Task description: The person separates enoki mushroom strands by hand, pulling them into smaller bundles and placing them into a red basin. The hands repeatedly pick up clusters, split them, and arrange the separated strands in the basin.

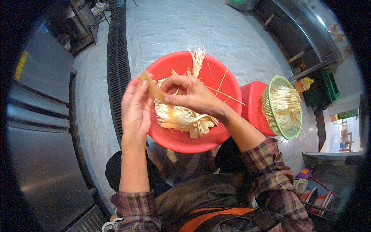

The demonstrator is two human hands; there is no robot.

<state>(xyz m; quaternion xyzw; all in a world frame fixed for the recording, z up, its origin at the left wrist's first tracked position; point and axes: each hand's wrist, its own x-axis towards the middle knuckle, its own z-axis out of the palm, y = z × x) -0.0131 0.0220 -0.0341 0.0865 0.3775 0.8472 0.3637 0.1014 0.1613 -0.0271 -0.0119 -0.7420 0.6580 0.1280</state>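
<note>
A flat tan strip, which looks like tofu skin, is stretched between my two hands above a red plastic basin. My left hand pinches its upper end under the thumb. The lower end sits between the thumb and forefinger of my right hand. Inside the basin, loose enoki mushrooms and pale folded strips lie partly hidden below my hands. An enoki bunch leans over the far rim. Thin wooden skewers cross at the basin's right side.
At right, a green plastic colander holding several skewered enoki bundles rests against red perforated plastic. A slotted floor drain runs left of the basin, beside stainless steel cabinets. A yellow container stands farther right.
</note>
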